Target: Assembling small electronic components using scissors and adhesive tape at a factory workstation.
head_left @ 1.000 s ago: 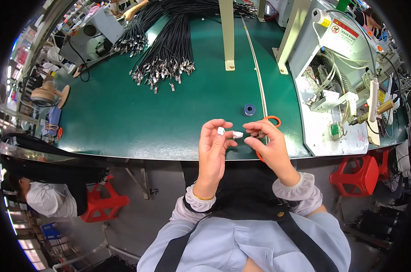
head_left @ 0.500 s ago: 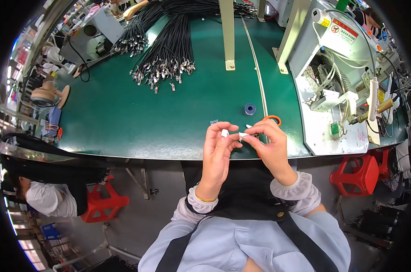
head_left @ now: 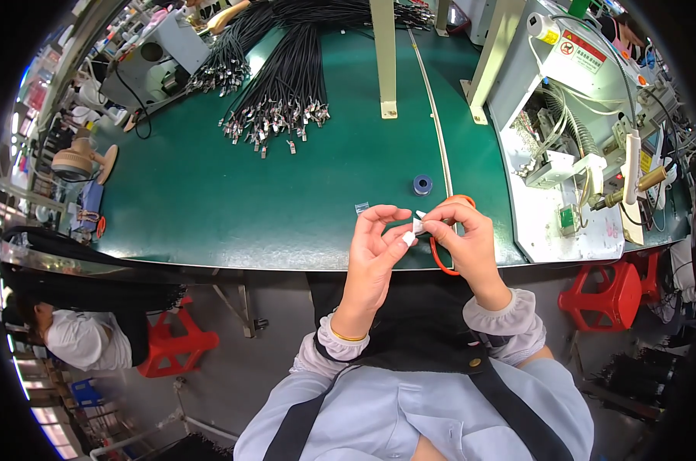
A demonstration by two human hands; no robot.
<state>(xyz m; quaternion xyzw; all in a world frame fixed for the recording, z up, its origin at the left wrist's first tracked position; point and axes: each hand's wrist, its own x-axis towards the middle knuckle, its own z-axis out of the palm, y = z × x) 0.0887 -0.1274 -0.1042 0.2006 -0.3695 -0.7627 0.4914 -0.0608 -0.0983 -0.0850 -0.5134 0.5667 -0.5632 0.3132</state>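
Observation:
My left hand (head_left: 376,246) and my right hand (head_left: 465,234) meet fingertip to fingertip above the table's front edge. Between them is a small white strip (head_left: 418,226), which looks like tape, at the tip of the left index finger. My right thumb and index finger pinch it, and the left thumb is drawn in against it from below. White wrapping (head_left: 409,239) covers the left thumb tip. Orange-handled scissors (head_left: 445,261) show around my right hand; their blades are hidden, and whether that hand holds them I cannot tell.
A dark blue spool (head_left: 422,184) and a small clear packet (head_left: 362,207) lie on the green table (head_left: 210,200). Black cables with metal connectors (head_left: 275,115) are heaped at the back. A machine (head_left: 567,165) stands right, beyond a post (head_left: 388,69). Red stools (head_left: 605,296) flank the table.
My left thumb has moved right and down, in toward the index fingertip. The right hand has shifted slightly right, and more of the lower orange scissors loop shows.

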